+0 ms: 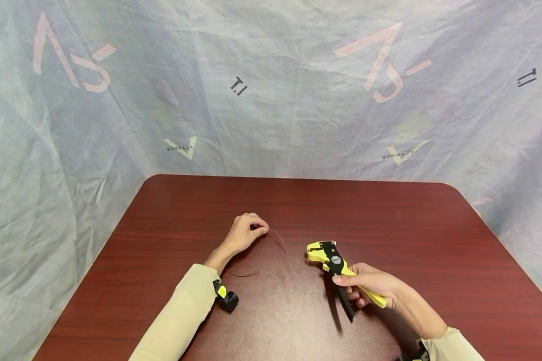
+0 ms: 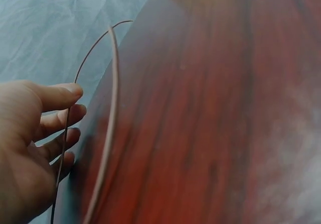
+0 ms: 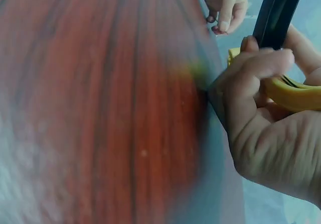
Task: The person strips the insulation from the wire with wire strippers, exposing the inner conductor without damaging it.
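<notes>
My left hand (image 1: 243, 233) pinches a thin brown wire (image 1: 278, 237) between thumb and forefinger, a little above the table. One end of the wire curves out past the fingertips to the right. In the left wrist view the wire (image 2: 115, 83) runs down along the palm and also loops close to the camera. My right hand (image 1: 373, 285) grips a yellow-and-black wire stripper (image 1: 336, 259) by its handles, its head tilted up and left toward the wire. The stripper's jaws stand apart from the wire. In the right wrist view curled fingers wrap the black handle (image 3: 278, 13).
A dark red wood-grain table (image 1: 185, 200) lies beneath both hands. Pale printed cloth (image 1: 271, 100) hangs behind it and along both sides. A black camera (image 1: 227, 299) is strapped on the left wrist, close above the tabletop.
</notes>
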### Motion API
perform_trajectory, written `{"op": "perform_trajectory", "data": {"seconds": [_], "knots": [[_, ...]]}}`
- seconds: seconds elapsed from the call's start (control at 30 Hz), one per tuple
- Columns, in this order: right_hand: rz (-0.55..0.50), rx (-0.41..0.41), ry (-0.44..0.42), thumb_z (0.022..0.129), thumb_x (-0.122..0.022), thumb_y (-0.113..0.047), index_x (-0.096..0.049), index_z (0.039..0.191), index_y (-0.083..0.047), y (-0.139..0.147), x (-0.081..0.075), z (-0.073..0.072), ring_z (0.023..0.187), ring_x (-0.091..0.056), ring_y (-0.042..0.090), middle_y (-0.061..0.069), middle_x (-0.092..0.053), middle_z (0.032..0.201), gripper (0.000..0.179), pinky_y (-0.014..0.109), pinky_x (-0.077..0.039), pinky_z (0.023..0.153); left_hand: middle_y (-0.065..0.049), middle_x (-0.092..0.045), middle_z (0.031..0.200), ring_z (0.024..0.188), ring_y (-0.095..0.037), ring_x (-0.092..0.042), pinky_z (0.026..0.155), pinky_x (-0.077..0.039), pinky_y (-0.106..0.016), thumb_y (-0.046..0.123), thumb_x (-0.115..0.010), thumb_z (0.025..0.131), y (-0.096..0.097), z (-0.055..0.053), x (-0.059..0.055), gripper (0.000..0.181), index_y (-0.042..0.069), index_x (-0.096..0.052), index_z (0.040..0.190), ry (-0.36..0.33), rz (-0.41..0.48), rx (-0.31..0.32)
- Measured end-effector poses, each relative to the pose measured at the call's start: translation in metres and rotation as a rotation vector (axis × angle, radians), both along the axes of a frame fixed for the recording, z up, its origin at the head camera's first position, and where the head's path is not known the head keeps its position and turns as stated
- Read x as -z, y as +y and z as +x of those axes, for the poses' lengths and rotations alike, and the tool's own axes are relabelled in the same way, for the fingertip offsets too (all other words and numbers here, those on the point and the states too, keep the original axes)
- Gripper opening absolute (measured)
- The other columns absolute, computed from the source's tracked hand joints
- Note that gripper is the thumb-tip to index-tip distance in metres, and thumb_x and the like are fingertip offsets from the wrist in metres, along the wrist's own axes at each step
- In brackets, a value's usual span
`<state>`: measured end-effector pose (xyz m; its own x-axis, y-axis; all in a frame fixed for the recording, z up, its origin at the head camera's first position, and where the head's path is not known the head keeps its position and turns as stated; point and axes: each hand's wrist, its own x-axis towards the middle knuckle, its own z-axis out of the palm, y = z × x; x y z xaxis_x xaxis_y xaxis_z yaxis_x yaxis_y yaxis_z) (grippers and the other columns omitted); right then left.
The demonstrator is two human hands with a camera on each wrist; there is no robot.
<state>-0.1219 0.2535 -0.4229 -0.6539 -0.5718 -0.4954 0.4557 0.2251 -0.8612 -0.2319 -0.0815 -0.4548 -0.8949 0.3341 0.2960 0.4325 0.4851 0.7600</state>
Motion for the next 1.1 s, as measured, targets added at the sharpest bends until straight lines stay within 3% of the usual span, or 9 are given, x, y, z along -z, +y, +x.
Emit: {"op": "perform_trajectory", "data": {"seconds": [0.13, 0.23, 0.3, 0.43, 0.57, 0.8, 0.93, 1.1], "knots": [[-0.08, 0.001, 0.002, 0.099, -0.059, -0.017, -0.06, 0.1, -0.012, -0.001, 0.0, 0.001, 0.079, -0.069, 0.009, -0.005, -0.07, 0.087, 0.005, 0.028, -0.059, 0.067, -0.006, -0.072, 0.089, 0.084, -0.015, -0.063, 0.075, -0.05, -0.024, 0.008, -0.074, 0.088, 0.0, -0.001, -0.001, 0.005, 0.007, -0.078, 0.089, -0.031, 0.022, -0.006], [-0.199, -0.039, -0.03, 0.101, -0.054, -0.009, -0.058, 0.111, -0.005, -0.002, 0.002, 0.002, 0.098, -0.074, 0.018, 0.003, -0.076, 0.104, 0.012, 0.039, -0.061, 0.084, -0.007, -0.074, 0.092, 0.086, -0.017, -0.065, 0.077, -0.051, -0.025, 0.009, -0.073, 0.09, -0.001, -0.001, -0.002, 0.006, 0.006, -0.078, 0.09, -0.064, 0.026, -0.01], [-0.276, -0.075, -0.053, 0.102, -0.05, -0.005, -0.055, 0.114, -0.003, -0.003, 0.004, 0.002, 0.101, -0.074, 0.021, 0.008, -0.077, 0.107, 0.013, 0.042, -0.059, 0.089, -0.007, -0.075, 0.094, 0.088, -0.017, -0.066, 0.079, -0.052, -0.026, 0.01, -0.072, 0.09, -0.001, -0.001, -0.003, 0.007, 0.006, -0.078, 0.091, -0.083, 0.024, -0.016], [-0.38, -0.107, -0.051, 0.103, -0.045, 0.0, -0.053, 0.112, -0.007, -0.006, 0.006, 0.003, 0.099, -0.075, 0.02, 0.006, -0.077, 0.106, 0.014, 0.042, -0.059, 0.089, -0.01, -0.075, 0.089, 0.078, -0.014, -0.066, 0.073, -0.053, -0.025, 0.009, -0.071, 0.092, -0.001, 0.001, -0.006, 0.007, 0.005, -0.077, 0.092, -0.138, 0.058, -0.022], [-0.426, -0.082, -0.021, 0.103, -0.042, 0.002, -0.05, 0.115, -0.01, -0.009, 0.005, 0.003, 0.097, -0.074, 0.02, 0.004, -0.075, 0.105, 0.019, 0.043, -0.059, 0.089, -0.013, -0.072, 0.081, 0.063, -0.012, -0.06, 0.061, -0.05, -0.022, 0.007, -0.069, 0.093, -0.002, 0.002, -0.009, 0.008, 0.002, -0.076, 0.092, -0.18, 0.11, -0.022], [-0.432, -0.03, 0.038, 0.1, -0.043, 0.004, -0.045, 0.124, -0.01, -0.01, 0.001, 0.004, 0.095, -0.073, 0.019, 0.002, -0.072, 0.104, 0.027, 0.046, -0.058, 0.089, -0.013, -0.073, 0.077, 0.069, -0.011, -0.063, 0.064, -0.048, -0.019, 0.003, -0.07, 0.09, -0.002, 0.002, -0.011, 0.007, -0.001, -0.075, 0.091, -0.128, 0.136, -0.054], [-0.523, -0.061, 0.034, 0.098, -0.039, 0.008, -0.042, 0.133, -0.012, -0.01, -0.001, 0.005, 0.105, -0.073, 0.026, 0.004, -0.072, 0.109, 0.04, 0.05, -0.056, 0.094, -0.013, -0.073, 0.076, 0.069, -0.012, -0.064, 0.065, -0.048, -0.018, 0.003, -0.07, 0.089, -0.004, 0.002, -0.01, 0.007, -0.001, -0.075, 0.091, -0.135, 0.156, -0.076], [-0.496, -0.029, 0.066, 0.095, -0.044, 0.012, -0.039, 0.139, -0.011, -0.014, -0.003, 0.007, 0.104, -0.074, 0.029, 0.004, -0.071, 0.105, 0.05, 0.05, -0.058, 0.09, -0.016, -0.072, 0.076, 0.071, -0.026, -0.067, 0.061, -0.045, -0.018, 0.004, -0.069, 0.089, -0.006, 0.004, -0.013, 0.009, -0.002, -0.075, 0.092, -0.148, 0.186, -0.09]]}}
